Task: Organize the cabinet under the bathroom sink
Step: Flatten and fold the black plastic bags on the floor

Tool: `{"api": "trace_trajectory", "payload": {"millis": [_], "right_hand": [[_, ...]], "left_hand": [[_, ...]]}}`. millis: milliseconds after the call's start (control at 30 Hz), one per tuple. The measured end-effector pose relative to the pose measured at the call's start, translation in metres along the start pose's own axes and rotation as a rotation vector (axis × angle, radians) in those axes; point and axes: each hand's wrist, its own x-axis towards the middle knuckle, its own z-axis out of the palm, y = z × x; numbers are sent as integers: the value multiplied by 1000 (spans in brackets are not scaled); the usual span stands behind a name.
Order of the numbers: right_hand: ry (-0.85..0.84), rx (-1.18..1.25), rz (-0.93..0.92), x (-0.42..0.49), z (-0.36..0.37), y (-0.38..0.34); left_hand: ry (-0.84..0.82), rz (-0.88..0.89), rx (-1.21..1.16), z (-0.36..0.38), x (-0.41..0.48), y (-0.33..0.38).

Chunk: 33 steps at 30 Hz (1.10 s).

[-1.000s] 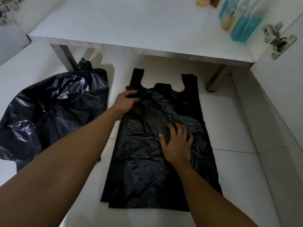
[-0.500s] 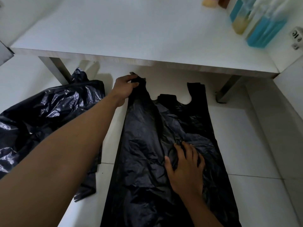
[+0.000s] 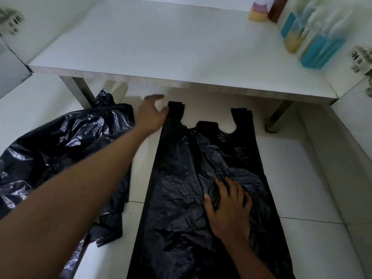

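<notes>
- The person's left hand (image 3: 150,115), which pinched the bag's left handle strip (image 3: 176,109) half a second ago, has let go. Its fingers are now spread apart and blurred, and the thumb is at the strip's edge. Whether it touches is unclear.
- The flat black plastic carrier bag (image 3: 181,168) lies spread on the white tiled floor (image 3: 291,168). Its handles point towards the front edge of the white cabinet board (image 3: 161,47), and the left strip is now laid straight.
- The right hand (image 3: 229,210) still presses palm-down on the bag's middle, fingers splayed and gripping nothing.
- A crumpled glossy black plastic bag (image 3: 60,148) sits near the floor's left edge.
- The bag looks smoothed and probably ready for folding.
</notes>
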Motion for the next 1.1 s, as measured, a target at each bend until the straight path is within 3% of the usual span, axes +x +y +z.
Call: {"api": "trace_trajectory", "payload": {"millis": [167,333,600,667,767,900,1100], "right_hand": [[26,17,-20,-1,-1,-2],[-14,25,-16,-4,-12,-6],[-299,292,111,17,-55,-12],[-199,365,60,18,-60,-10],[-14,240,-53,1,-56,-15],[-156,102,-104,-28,-37,-18],[-168,66,-163,-43,-24,-12]], "left_hand": [[-157,355,495,26,-169,-11],[-222,470,656,28,-277,-38],[-222,437,658,20,-293,-46],[-222,431,661,20,-292,-48],[-243,439,655,18,-290,-51],[-250,430,677,17,-294,-47],[-351,431,699,22,-318,-52]]}}
